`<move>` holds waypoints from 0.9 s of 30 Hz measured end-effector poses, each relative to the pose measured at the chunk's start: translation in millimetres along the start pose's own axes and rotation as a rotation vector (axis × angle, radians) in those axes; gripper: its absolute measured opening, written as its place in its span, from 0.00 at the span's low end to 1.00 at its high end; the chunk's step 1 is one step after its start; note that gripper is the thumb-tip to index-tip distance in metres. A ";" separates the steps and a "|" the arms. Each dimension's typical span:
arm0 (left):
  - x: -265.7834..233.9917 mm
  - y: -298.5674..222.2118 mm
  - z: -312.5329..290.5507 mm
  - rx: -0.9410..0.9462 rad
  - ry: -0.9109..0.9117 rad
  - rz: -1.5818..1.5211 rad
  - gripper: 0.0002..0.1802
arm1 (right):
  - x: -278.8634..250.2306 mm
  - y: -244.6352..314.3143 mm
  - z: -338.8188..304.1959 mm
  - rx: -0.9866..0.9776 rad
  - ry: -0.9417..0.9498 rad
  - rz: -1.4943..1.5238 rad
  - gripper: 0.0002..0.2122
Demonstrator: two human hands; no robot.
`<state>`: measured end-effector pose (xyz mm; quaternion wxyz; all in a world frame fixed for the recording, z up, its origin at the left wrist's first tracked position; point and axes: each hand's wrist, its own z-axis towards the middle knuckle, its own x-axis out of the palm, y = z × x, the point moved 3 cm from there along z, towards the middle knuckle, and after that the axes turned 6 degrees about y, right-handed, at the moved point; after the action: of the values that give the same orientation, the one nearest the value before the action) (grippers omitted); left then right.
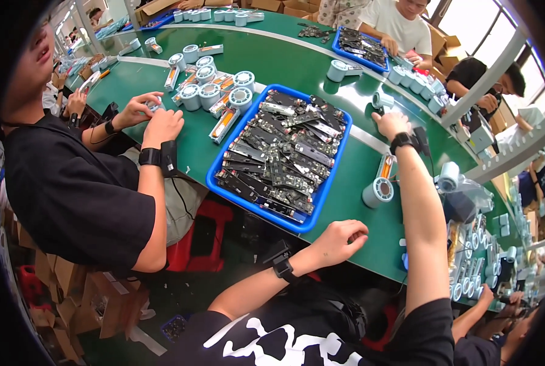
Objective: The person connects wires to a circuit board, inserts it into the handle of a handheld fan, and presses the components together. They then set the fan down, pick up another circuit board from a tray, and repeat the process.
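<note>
My right hand (393, 125) reaches far across the green bench, its fingers closed at the lower end of a light blue round-headed housing (383, 99). The exact grip is partly hidden by the hand. My left hand (344, 239) hovers by the near bench edge, fingers loosely bent and thumb apart, with nothing visible in it. Between the two hands another light blue housing (378, 192) lies with its ring-shaped head toward me and an orange strip in its handle. Left of it sits a blue tray (303, 227) heaped with black circuit boards (278, 152).
A co-worker's hands (156, 119) work at the left, beside a cluster of light blue housings (209, 94). Across the bench stands a second blue tray (361, 58) of boards. A metal post (487, 73) rises at right, near a clear plastic bag (471, 198).
</note>
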<state>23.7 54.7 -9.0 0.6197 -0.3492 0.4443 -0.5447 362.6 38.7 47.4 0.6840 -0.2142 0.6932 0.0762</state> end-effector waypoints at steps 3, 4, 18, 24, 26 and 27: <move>5.3 -2.4 6.8 0.013 0.027 -0.028 0.07 | -33.0 -14.9 -66.0 -0.035 -0.065 0.219 0.30; -1.7 1.2 -0.3 0.000 -0.008 -0.021 0.06 | -39.2 9.2 -106.9 -0.144 -0.039 0.257 0.28; -97.7 -63.1 -19.5 0.195 -0.194 0.745 0.10 | 9.4 11.2 -289.1 -0.299 -0.200 0.467 0.21; -164.3 -37.4 -7.8 -0.192 -0.204 1.135 0.18 | 8.6 -13.4 -331.0 -0.325 -0.092 0.480 0.19; -169.3 -34.4 -6.2 -0.255 -0.171 1.156 0.19 | 12.7 -18.5 -331.6 -0.326 -0.130 0.476 0.20; -171.0 -36.8 -6.7 -0.239 -0.166 1.140 0.19 | 14.1 -19.6 -334.8 -0.327 -0.148 0.475 0.21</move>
<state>2.0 217.6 51.4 0.8037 -0.1642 0.5704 -0.0427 64.3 -115.1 54.9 0.6519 -0.1472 0.6507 0.3604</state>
